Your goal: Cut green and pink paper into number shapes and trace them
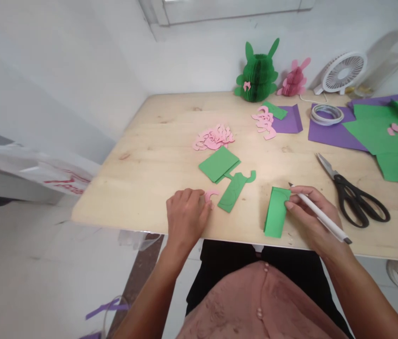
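My right hand (pixel 317 216) is closed around a white pen (pixel 322 219) with dark ends, its tip pointing up and left. The thumb and fingers of that hand also meet the edge of a folded green paper strip (pixel 275 219), which bears a drawn curve near its top. My left hand (pixel 187 214) rests on the table with curled fingers, pinching a small curved pink paper cutout (pixel 211 195). Between the hands lies another green paper piece (pixel 231 195) with a drawn outline and a hooked cut end. Folded green paper (pixel 219 164) lies just beyond it.
Pink cutouts (pixel 216 136) form a pile behind the green paper. Black-handled scissors (pixel 356 197) lie right of my right hand. Farther back are a tape roll (pixel 327 115), purple paper (pixel 287 121), green sheets (pixel 389 136), a green honeycomb-paper figure (pixel 257 77), a pink one (pixel 294 81) and a white fan (pixel 344 73).
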The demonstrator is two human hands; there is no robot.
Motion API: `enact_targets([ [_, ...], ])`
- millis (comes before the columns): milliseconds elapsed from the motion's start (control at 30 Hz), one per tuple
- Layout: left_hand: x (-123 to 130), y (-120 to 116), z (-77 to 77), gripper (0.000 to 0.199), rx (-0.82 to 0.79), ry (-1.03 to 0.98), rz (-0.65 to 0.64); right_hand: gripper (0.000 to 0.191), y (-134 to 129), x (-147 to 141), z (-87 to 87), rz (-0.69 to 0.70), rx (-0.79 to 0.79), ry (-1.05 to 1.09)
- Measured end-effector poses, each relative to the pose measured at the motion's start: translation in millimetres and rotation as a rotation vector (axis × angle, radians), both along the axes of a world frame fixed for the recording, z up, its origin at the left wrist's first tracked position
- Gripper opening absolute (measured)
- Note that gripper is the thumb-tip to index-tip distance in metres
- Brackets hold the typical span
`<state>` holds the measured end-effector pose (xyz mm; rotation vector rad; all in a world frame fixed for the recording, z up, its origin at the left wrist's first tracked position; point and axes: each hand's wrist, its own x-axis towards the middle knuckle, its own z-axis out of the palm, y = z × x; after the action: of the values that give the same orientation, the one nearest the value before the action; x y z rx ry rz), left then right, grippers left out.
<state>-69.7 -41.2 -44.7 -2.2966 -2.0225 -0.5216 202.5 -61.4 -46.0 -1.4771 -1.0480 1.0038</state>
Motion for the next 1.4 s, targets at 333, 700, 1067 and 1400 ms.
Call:
enact_targets([
  [333,3.7,19.1,9.1,0.015,-0.190,-0.030,0.037,0.026,7.8,-9.0,6.1,0.073,0.022,-0.237],
  [700,2.6,26.7,11.1,0.010,-0.268,-0.133,0.001,0.024,15.8,-12.4,4.9,0.150,0.047,-0.466],
  [1067,0.1,23.7,14.0,0.007,-0.377,-0.275,0.044,0.024,9.9,3.8,2.7,0.020,0.044,-0.594],
  [1400,-3.4,20.3,11.2,0.015,-0.308,-0.280,-0.020,0.023,9.3,4.3,1.4,0.027,0.071,-0.630],
])
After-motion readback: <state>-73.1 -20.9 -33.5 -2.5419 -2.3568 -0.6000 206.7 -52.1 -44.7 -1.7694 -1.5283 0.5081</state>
